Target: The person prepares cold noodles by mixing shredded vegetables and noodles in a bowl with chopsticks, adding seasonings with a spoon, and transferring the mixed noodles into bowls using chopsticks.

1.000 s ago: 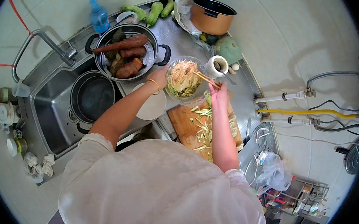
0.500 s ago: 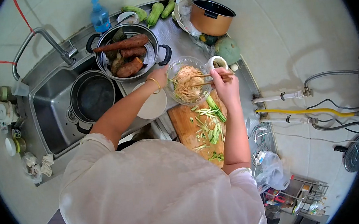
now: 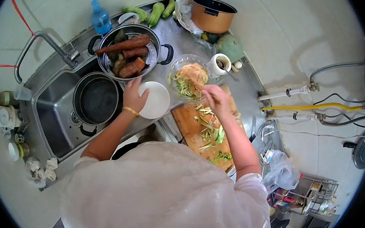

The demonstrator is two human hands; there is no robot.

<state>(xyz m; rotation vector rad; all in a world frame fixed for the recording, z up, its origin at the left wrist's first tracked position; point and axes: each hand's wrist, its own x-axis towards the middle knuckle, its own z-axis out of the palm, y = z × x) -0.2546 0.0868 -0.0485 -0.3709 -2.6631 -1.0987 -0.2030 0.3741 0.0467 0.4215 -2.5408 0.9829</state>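
My right hand (image 3: pixel 218 100) is closed around wooden chopsticks (image 3: pixel 196 85), whose tips are in a clear glass bowl (image 3: pixel 172 68). Pale orange strands (image 3: pixel 191 72) that look like noodles and green shreds (image 3: pixel 185 88) lie in this bowl. At the left rim of a round white plate (image 3: pixel 157 102), my left hand (image 3: pixel 135 97) has its fingers apart, the thumb over the plate's edge. Whether the thumb touches the plate I cannot tell. Below the bowl, a wooden cutting board (image 3: pixel 188 121) carries cut green strips (image 3: pixel 213 133), partly hidden by my right forearm.
A steamer pot (image 3: pixel 154 39) with cooked root vegetables stands behind the plate. A dark pot (image 3: pixel 96 97) sits in the sink (image 3: pixel 54 119). To the bowl's right is a white jar (image 3: pixel 225 63) with a spoon. A knife (image 3: pixel 252 127) lies beside the board.
My left hand has left the bowl's side and moved left to the plate. My right hand has come down and nearer, the chopsticks tilting into the bowl; the green shreds show more.
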